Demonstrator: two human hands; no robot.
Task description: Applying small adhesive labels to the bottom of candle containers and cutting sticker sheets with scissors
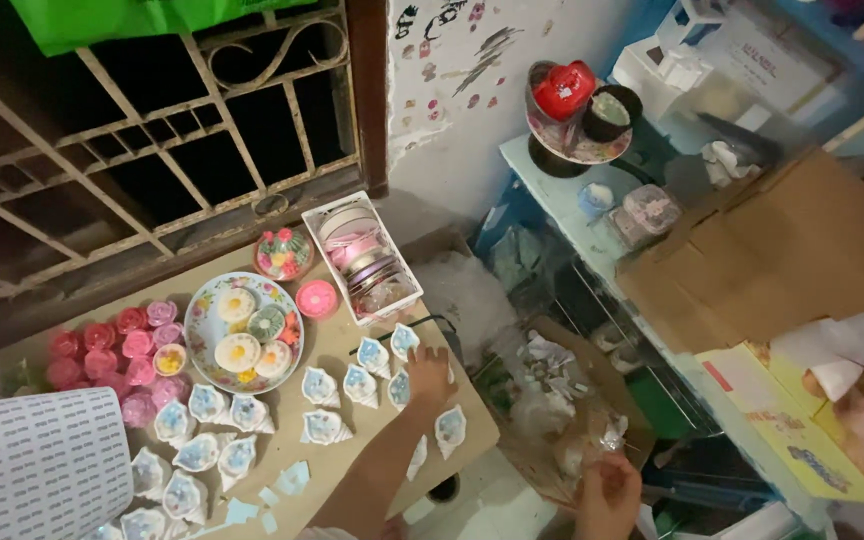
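Observation:
My left hand [430, 376] reaches out onto a low tan table [337, 330]. It rests fingers-down among several pale blue and white shell-shaped pieces [360, 384] laid out in rows. The fingers hide whatever lies under them. My right hand [608, 492] hangs lower right, off the table, over an open cardboard box [592, 375] filled with crumpled clear plastic bags [552, 385]. Its fingers are curled next to a bit of shiny plastic, and I cannot make out whether they hold it.
A flowered plate [204, 318] with round pieces, pink and red cups [112, 350], a white basket of ribbon spools [364, 258] and a dotted sheet [37, 462] share the table. A barred window [152, 130] is behind. A blue shelf [552, 180] and large cardboard sheets [782, 250] stand at right.

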